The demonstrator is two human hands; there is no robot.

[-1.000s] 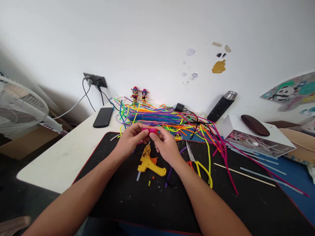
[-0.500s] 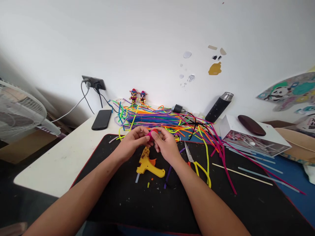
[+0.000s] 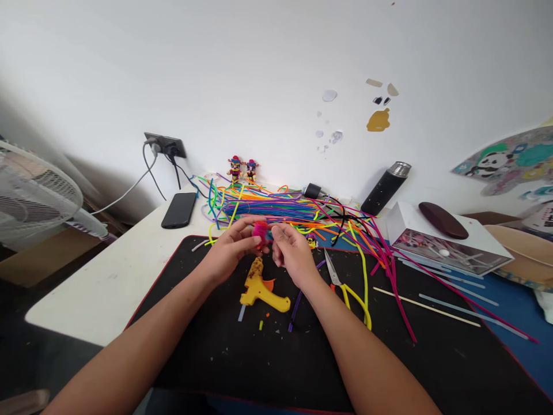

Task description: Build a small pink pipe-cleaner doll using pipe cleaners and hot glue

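My left hand pinches a small pink and red fuzzy bundle, which looks coiled from pipe cleaner. Just to its right, my right hand has thumb and fingers pressed together; whatever is between them is too small to make out. Below both hands a yellow hot glue gun lies on the black mat, its glue stick poking out at the back. Scissors lie right of my right hand, beside bent yellow pipe cleaners. A purple pipe cleaner lies between the glue gun and my right forearm.
Behind my hands spreads a pile of coloured pipe cleaners, with two small figures by the wall. A phone lies left. At right are a black flask, a white box and glue sticks. A fan stands far left.
My hands have drawn slightly apart. The pink and red bundle now stays in my left hand, more exposed, while my right hand has come off it to the right.
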